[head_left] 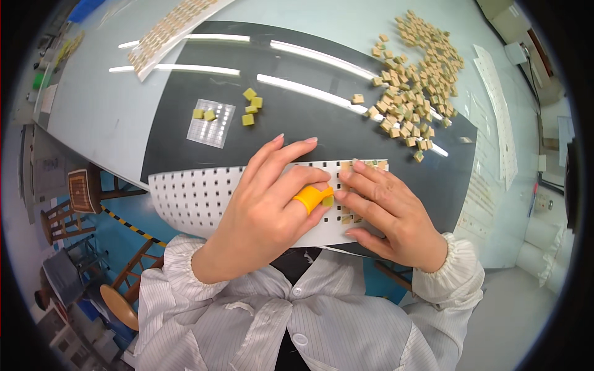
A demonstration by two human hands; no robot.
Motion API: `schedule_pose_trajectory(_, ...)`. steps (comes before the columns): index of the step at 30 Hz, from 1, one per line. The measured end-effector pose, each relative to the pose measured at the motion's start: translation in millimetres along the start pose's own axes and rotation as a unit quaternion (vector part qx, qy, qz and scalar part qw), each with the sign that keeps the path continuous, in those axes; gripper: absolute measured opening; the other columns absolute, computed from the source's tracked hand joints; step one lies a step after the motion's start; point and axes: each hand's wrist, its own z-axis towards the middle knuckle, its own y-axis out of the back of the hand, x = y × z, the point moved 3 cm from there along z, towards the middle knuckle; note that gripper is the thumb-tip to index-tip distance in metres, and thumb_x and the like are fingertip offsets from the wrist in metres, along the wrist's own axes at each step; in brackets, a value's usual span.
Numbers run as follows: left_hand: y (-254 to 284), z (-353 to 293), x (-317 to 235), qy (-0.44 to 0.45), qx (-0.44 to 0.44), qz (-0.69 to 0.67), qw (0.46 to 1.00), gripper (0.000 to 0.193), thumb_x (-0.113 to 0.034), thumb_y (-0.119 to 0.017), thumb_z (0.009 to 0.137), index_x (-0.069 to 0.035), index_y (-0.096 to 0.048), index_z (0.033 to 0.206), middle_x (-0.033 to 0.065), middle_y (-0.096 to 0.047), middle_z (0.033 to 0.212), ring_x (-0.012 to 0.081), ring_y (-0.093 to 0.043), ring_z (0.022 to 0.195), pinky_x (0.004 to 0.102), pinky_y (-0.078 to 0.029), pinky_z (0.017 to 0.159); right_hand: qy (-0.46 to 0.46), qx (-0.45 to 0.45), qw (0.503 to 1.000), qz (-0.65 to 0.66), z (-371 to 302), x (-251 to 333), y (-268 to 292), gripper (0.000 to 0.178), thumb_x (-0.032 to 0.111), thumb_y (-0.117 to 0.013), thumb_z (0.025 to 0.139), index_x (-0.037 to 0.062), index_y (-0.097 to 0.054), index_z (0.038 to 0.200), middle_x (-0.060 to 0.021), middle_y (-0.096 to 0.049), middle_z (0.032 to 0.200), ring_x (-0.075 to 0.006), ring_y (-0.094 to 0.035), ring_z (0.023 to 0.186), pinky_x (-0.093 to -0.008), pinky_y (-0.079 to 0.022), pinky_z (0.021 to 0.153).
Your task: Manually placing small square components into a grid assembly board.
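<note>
A long white sheet [192, 201] with rows of small black squares lies along the near edge of the dark mat. My left hand [263, 207] is over its middle, thumb and index finger closed around an orange plastic ring-like piece [309, 199], the other fingers stretched out. Right at the tip of that piece, a small yellow-green block [328, 201] rests on the sheet. My right hand [390, 213] lies with fingers spread across the sheet's right end, partly covering small tan tiles [348, 219] there. Its fingertips come close to the orange piece.
Loose tan blocks [411, 93] are heaped at the far right. Several yellow-green blocks [250, 108] sit beside a clear gridded tray [213, 133] on the dark mat [297, 117]. A tile-covered sheet [167, 37] lies far left, and long white strips [495, 111] on the right.
</note>
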Motion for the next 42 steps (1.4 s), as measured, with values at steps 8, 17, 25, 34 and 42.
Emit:
schedule_pose_trajectory(8, -5.3, -7.7, 4.2, 0.041, -0.067, -0.049, 0.996, 0.022, -0.004, -0.078, 0.067, -0.002, -0.069, 0.087, 0.0051, -0.066, 0.100, 0.0318, -0.057, 0.115, 0.0523, -0.042, 0.100, -0.038, -0.013, 0.998, -0.051, 6.9, -0.2, 0.0, 0.059, 0.008, -0.075, 0.069, 0.0057, -0.057, 0.125, -0.0147, -0.049, 0.138, -0.0358, -0.040, 0.134, -0.0474, -0.035, 0.109)
schedule_pose_trajectory(17, -7.0, -4.0, 7.4, 0.062, -0.059, -0.058, 0.995, 0.022, -0.005, -0.079, 0.066, -0.002, -0.069, 0.086, 0.0050, -0.066, 0.099, 0.0317, -0.057, 0.115, 0.0513, -0.042, 0.099, -0.138, -0.246, 0.959, -0.014, 18.6, -16.2, 20.5, 0.019, -0.010, -0.068, 0.075, -0.0001, -0.067, 0.092, -0.0078, -0.064, 0.086, -0.0197, -0.060, 0.080, -0.0298, -0.047, 0.072)
schedule_pose_trajectory(25, -7.4, -2.7, 8.8, 0.064, -0.064, -0.080, 0.993, 0.025, -0.006, -0.080, 0.062, -0.003, -0.070, 0.085, 0.0051, -0.066, 0.099, 0.0319, -0.057, 0.115, 0.0498, -0.043, 0.096, -0.092, -0.208, 0.974, -0.016, 59.2, -4.6, 25.8, 0.021, -0.007, -0.069, 0.075, 0.0017, -0.068, 0.094, -0.0087, -0.064, 0.089, -0.0212, -0.062, 0.080, -0.0297, -0.049, 0.069)
schedule_pose_trajectory(34, -6.8, -6.9, 11.5, 0.051, -0.088, -0.105, 0.989, 0.026, -0.006, -0.078, 0.062, -0.001, -0.068, 0.086, 0.0082, -0.063, 0.102, 0.0334, -0.055, 0.110, 0.0477, -0.044, 0.093, 0.009, -0.088, 0.992, -0.085, 143.8, -5.1, 13.2, 0.019, 0.001, -0.067, 0.080, 0.0072, -0.068, 0.098, -0.0074, -0.057, 0.090, -0.0251, -0.059, 0.072, -0.0339, -0.049, 0.062)
schedule_pose_trajectory(42, -7.9, -9.6, 12.4, 0.043, -0.086, -0.120, 0.988, 0.023, -0.008, -0.076, 0.068, -0.001, -0.067, 0.087, 0.0085, -0.061, 0.103, 0.0328, -0.054, 0.111, 0.0490, -0.043, 0.098, 0.000, -0.053, 0.998, 0.021, 146.1, -8.0, 16.4, 0.014, -0.001, -0.070, 0.078, 0.0028, -0.067, 0.091, -0.0059, -0.061, 0.087, -0.0174, -0.060, 0.068, -0.0286, -0.048, 0.060)
